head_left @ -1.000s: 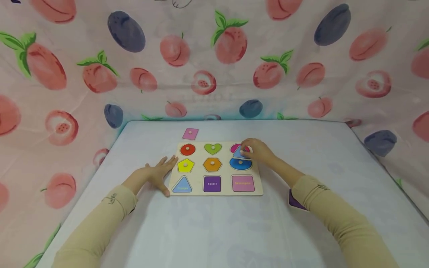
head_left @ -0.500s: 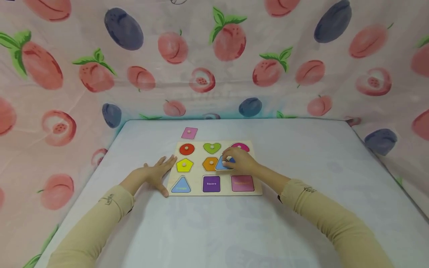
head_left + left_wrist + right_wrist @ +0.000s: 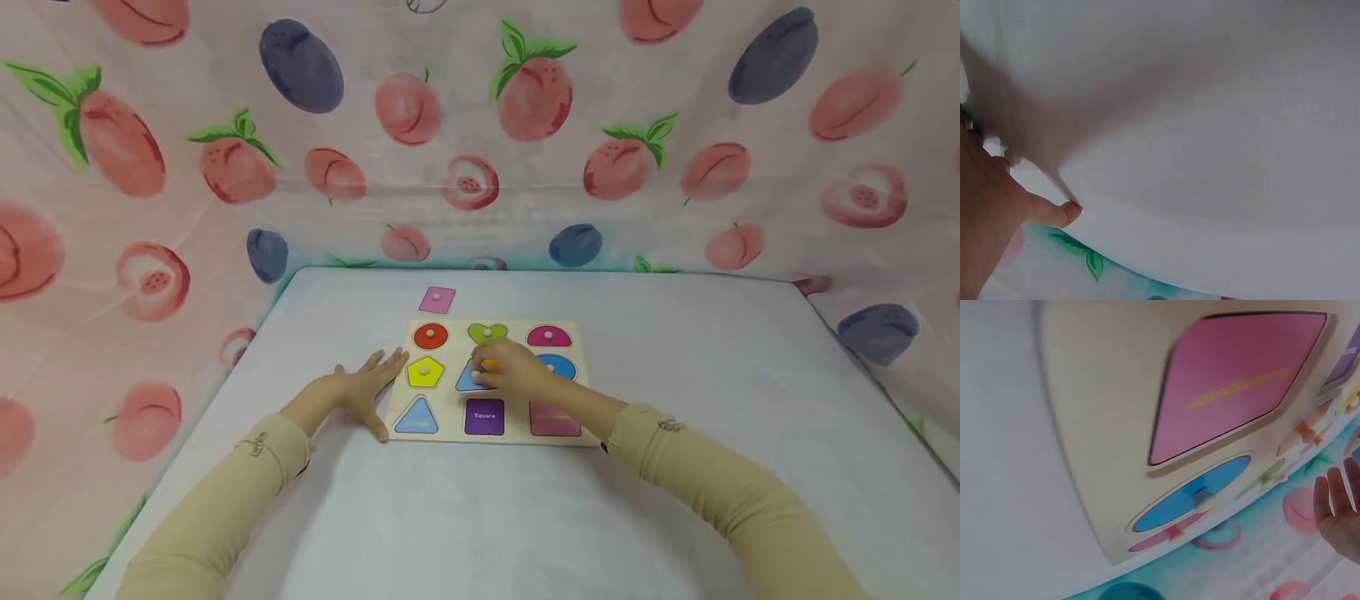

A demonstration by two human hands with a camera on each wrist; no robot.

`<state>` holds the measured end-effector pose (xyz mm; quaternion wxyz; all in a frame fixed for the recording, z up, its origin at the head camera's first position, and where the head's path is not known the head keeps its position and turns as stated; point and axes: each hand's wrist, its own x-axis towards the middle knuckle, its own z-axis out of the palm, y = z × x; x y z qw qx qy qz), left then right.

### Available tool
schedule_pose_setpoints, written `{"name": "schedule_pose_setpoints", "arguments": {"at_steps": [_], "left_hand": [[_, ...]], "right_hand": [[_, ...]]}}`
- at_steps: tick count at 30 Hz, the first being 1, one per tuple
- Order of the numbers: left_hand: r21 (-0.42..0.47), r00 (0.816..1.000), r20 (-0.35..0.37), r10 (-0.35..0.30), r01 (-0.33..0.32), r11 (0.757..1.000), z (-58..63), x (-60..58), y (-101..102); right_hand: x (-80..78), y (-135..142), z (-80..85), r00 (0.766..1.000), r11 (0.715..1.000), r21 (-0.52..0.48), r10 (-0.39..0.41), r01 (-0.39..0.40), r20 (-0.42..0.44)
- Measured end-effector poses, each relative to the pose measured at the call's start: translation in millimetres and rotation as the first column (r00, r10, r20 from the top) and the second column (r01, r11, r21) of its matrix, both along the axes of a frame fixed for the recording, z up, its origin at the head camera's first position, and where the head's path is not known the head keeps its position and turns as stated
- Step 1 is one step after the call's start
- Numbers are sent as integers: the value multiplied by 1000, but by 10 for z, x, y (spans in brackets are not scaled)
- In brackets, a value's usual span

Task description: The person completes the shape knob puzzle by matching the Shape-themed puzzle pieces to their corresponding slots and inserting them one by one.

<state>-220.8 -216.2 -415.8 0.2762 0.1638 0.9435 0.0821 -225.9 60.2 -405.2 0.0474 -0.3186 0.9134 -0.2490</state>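
My right hand point(image 3: 517, 371) pinches the knob of a light-blue triangle puzzle piece point(image 3: 467, 382), above the middle of a wooden shape puzzle board point(image 3: 452, 421). Under that hand, the orange hexagon is mostly covered. My left hand point(image 3: 358, 392) rests with spread fingers at the board's left edge. Nearest it are the yellow pentagon point(image 3: 425, 372) and the bare triangle recess point(image 3: 416, 417). The square recess point(image 3: 484, 417) and the rectangle recess point(image 3: 555, 419), partly behind my right wrist, hold no pieces. In the right wrist view, the right hand's fingers point(image 3: 1338, 494) show at the edge.
Behind the board lies a pink rectangle piece point(image 3: 437, 300) with a knob. Seated in the board are the red circle point(image 3: 431, 337), green heart point(image 3: 486, 332), magenta semicircle point(image 3: 549, 337) and blue oval point(image 3: 561, 367). A fruit-print cloth point(image 3: 480, 225) hangs behind the white table point(image 3: 675, 333).
My right hand has carried the triangle piece leftward from the semicircle, past the oval, to the hexagon. My left hand keeps its place. The purple piece by my right forearm is out of sight.
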Motion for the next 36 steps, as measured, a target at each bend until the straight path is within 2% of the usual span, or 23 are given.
{"name": "schedule_pose_setpoints", "arguments": {"at_steps": [4, 11, 19, 27, 36], "left_hand": [[-8, 1000, 11, -3, 3, 1000, -11, -8, 29], [-1, 1000, 9, -24, 24, 1000, 44, -55, 97], [8, 999, 9, -32, 32, 999, 51, -28, 61], [-6, 999, 10, -33, 33, 999, 68, -49, 25], [7, 1000, 9, -25, 25, 1000, 31, -52, 37]], "right_hand": [[19, -71, -7, 999, 999, 3, 38, -38, -34], [69, -198, 10, 998, 999, 19, 42, -42, -42], [164, -415, -54, 992, 996, 70, 71, -64, -105], [200, -576, -107, 995, 995, 88, 49, -41, -90], [274, -670, -165, 994, 994, 73, 86, -82, -63]]}}
